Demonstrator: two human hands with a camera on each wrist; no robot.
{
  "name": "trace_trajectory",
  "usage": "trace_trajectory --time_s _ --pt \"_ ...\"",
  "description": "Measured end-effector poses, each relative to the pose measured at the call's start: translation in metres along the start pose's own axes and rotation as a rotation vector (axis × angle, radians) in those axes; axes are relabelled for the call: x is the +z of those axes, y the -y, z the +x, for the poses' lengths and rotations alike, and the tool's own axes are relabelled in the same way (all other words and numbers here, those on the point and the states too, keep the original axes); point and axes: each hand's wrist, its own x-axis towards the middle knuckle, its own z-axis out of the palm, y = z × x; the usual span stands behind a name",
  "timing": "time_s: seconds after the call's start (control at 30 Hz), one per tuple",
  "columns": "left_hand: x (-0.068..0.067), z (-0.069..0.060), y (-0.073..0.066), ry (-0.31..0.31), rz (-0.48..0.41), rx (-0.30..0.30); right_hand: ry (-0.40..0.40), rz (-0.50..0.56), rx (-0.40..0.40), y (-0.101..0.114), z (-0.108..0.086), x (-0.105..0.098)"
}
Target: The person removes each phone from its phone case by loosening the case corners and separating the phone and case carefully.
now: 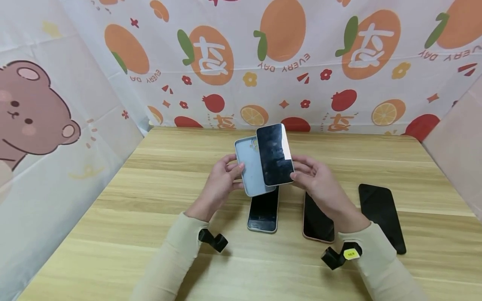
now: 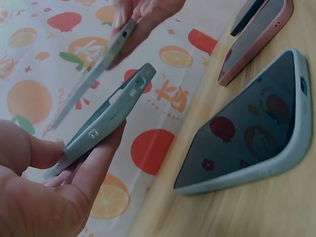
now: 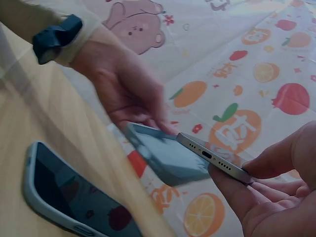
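Above a wood-grain tabletop (image 1: 290, 261): one black-screened phone (image 1: 275, 154), pale-edged, glare down its right side; long axis running away from me, top tilted slightly left, screen toward me; pinched between thumb and fingers of my right hand (image 1: 318, 177). Behind its left edge: one light-blue case (image 1: 250, 167), hollow side facing me, pinched in my left hand (image 1: 222, 179). On the wood: a blue-cased phone (image 1: 263, 213), a pink-cased phone (image 1: 318, 219), a black phone-shaped slab (image 1: 382, 213). Beyond: fruit-printed cloth (image 1: 275, 92); at left, a bear print (image 1: 37, 108).

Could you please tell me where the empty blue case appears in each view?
Head: blue case near centre, partly behind the held phone.
Left wrist: left of centre, in the left hand.
Right wrist: just below centre.
Shared landmark: the blue-cased phone on the table.
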Motion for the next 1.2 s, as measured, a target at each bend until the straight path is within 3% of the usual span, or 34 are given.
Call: trace_trajectory --time_s 0.3,0.73,0.93,1.2 --pt "-0.021 -0.005 0.001 0.033 0.044 -0.018 -0.025 0.097 0.022 0.003 0.008 -0.012" --pt "-0.041 -0.014 0.002 0.040 0.097 -0.011 -0.076 0.092 0.111 -0.005 0.030 -0.010" --pt "-0.050 -0.016 0.003 0.068 0.100 -0.003 -0.092 0.041 0.151 -0.011 0.045 -0.006" --pt "-0.061 -0.018 0.008 0.022 0.270 -0.032 -0.090 -0.009 0.195 -0.019 0.065 0.000"
